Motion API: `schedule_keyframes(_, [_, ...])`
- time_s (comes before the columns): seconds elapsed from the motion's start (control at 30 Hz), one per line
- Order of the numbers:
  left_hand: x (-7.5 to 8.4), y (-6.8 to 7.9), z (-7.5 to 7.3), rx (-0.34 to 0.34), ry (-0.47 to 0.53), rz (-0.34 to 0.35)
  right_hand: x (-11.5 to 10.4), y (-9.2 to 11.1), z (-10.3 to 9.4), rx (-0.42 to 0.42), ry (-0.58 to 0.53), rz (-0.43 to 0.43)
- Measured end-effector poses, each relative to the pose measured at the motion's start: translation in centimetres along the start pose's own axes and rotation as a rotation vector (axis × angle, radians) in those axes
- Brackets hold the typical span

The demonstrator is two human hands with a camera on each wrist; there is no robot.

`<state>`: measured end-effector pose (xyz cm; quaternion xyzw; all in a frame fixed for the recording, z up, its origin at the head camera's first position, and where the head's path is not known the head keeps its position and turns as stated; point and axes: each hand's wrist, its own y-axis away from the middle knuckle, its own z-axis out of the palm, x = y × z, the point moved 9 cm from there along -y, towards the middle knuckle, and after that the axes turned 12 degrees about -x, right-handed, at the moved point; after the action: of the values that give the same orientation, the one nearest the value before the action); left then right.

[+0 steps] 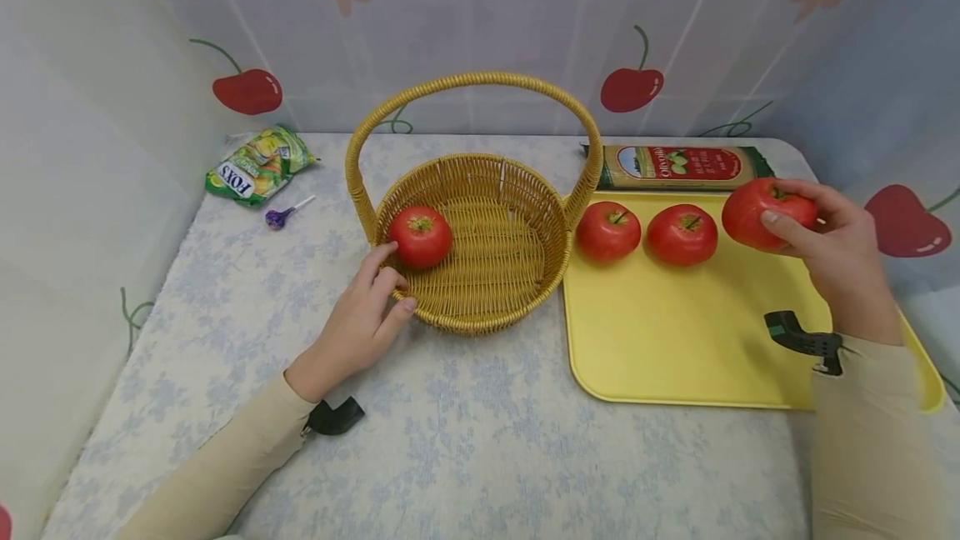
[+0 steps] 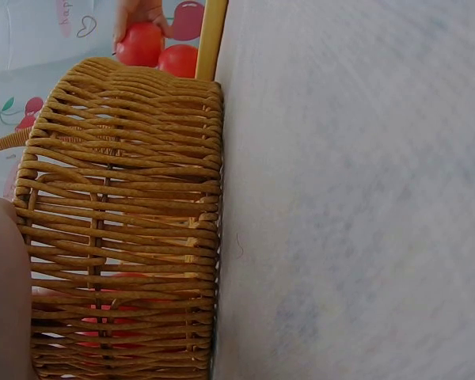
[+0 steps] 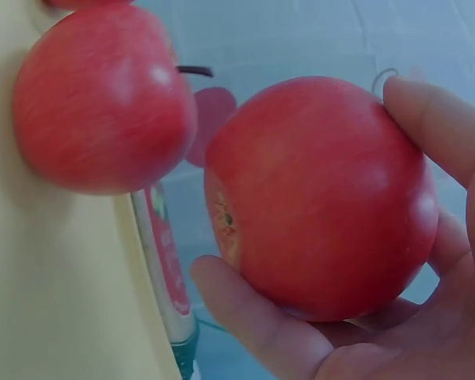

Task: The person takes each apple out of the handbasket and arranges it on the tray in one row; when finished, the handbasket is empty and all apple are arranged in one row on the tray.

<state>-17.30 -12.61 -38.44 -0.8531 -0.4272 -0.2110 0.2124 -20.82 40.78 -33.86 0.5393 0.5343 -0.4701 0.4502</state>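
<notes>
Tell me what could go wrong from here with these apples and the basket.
The held apple is up off the yellow tray, so if the right hand's grip loosens, it might drop.

The left hand is at the rim of the basket; pressing down there could tilt it and roll the apple inside.

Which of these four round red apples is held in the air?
The rightmost round red apple, gripped by the right hand above the flat yellow tray. Two others rest on that tray; the fourth lies inside the round golden wicker basket.
</notes>
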Motion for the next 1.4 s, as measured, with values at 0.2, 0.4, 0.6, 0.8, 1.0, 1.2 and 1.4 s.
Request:
schedule_keyframes(0.2, [0.0,0.0,0.0,0.004,0.003,0.003,1.2,-0.6,-0.7,0.033,0.081,0.028])
schedule_keyframes(0.4, [0.0,0.1,0.0,-0.001,0.003,-0.001,2.5,-1.0,-1.1,0.042,0.113,0.053])
schedule_keyframes(0.6, [0.0,0.1,0.0,0.001,0.004,-0.005,3.8,-1.5,-1.5,0.048,0.217,0.096])
schedule_keyframes(0.8, [0.0,0.1,0.0,0.007,0.005,-0.002,5.2,-1.6,-1.8,0.052,0.389,0.191])
schedule_keyframes(1.0, [0.0,0.1,0.1,0.002,0.009,-0.003,5.9,-1.5,-2.0,0.053,0.439,0.213])
schedule_keyframes(1.2, [0.0,0.1,0.1,0.005,0.003,-0.002,5.9,-1.6,-2.0,0.054,0.49,0.201])
schedule_keyframes(1.4, [0.0,0.0,0.0,0.004,0.003,0.0,6.2,-1.8,-2.0,0.049,0.549,0.229])
